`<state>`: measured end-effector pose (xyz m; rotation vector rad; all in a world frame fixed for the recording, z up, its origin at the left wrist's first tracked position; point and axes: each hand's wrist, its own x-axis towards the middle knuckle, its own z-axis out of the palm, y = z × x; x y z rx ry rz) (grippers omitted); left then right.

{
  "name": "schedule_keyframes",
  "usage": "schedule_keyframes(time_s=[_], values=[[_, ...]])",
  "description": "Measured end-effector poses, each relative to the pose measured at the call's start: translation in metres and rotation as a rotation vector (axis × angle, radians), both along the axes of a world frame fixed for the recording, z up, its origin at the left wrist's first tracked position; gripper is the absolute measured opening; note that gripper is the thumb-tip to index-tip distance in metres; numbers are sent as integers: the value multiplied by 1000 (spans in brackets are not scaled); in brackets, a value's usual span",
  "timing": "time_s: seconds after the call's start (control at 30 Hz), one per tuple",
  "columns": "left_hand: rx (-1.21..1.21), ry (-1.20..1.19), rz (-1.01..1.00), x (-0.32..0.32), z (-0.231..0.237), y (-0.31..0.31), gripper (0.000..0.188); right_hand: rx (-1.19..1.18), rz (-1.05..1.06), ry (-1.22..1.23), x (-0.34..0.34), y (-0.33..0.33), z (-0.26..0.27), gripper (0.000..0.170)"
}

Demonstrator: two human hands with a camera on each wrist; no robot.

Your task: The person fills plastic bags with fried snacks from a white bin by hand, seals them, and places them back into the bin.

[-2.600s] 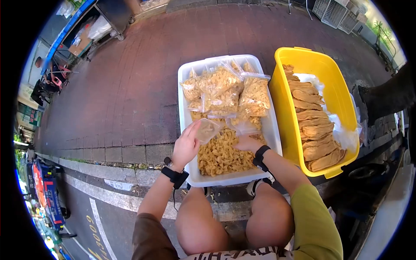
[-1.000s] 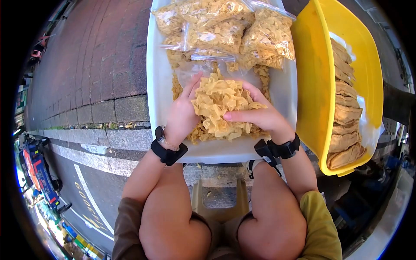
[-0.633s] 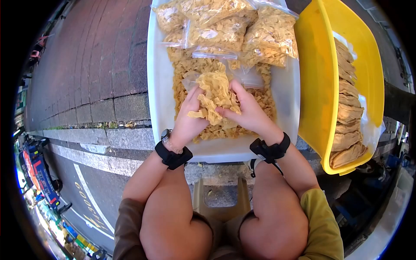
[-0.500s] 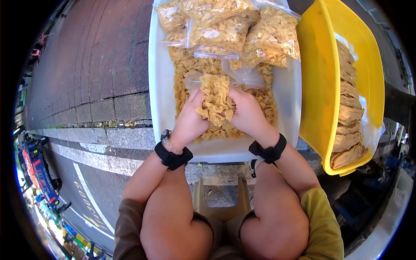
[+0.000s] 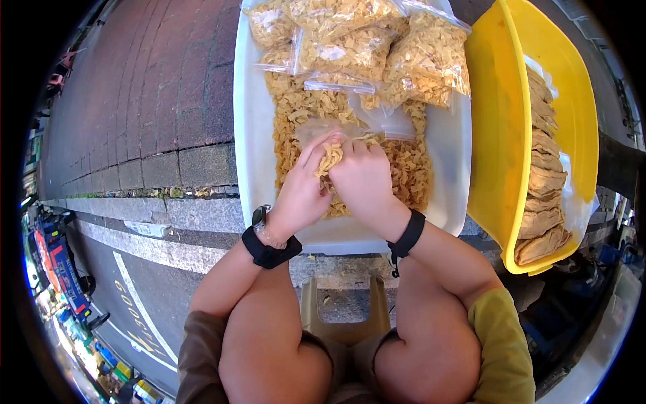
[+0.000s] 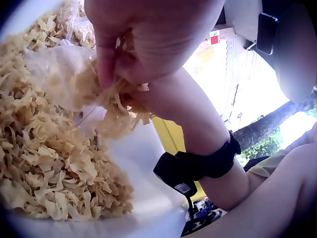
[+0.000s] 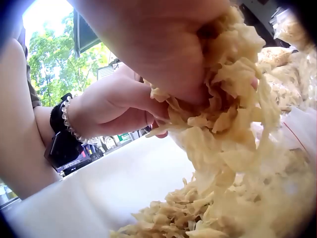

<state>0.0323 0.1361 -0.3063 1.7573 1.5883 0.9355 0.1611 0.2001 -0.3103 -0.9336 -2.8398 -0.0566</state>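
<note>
My right hand (image 5: 363,178) curls round a clump of pale yellow dried flakes (image 5: 330,159), at the mouth of a clear zip bag (image 5: 314,128). On the left, my left hand (image 5: 301,188) holds that bag close against the right fingers. Ribbon-like dried flakes (image 7: 233,89) spill out below the right palm in the right wrist view. Translucent plastic of the bag (image 6: 54,69) spreads beyond the fingertips in the left wrist view. Both hands are over a white bin (image 5: 253,161) with a layer of loose flakes (image 5: 410,172) in it.
Filled zip bags (image 5: 343,50) lie piled at the bin's far end. Another flat zip bag (image 5: 397,124) rests on the flakes behind the hands. To the right stands a yellow tub (image 5: 494,135) with a row of flat brown dried pieces (image 5: 542,182).
The right hand has gone from the loose flakes to the left hand with a handful. The clump between the hands has shrunk from view as the right hand turned over it.
</note>
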Motion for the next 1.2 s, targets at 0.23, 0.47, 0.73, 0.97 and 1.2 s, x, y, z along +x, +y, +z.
schedule_keyframes(time_s=[0.23,0.47,0.73,0.97,1.2], values=[[-28,-209,229,4,-2,8,56,-411,108,148,22,14,9,34],[-47,-237,255,-8,-5,6,46,-863,49,506,34,4,40,62],[-149,-517,238,-11,-5,1,45,-1239,-272,732,33,28,13,70],[-188,-485,-12,-9,3,4,55,-1335,-289,891,31,19,-25,77],[-73,-115,-74,-1,7,4,69,-1070,-309,723,30,20,-25,55]])
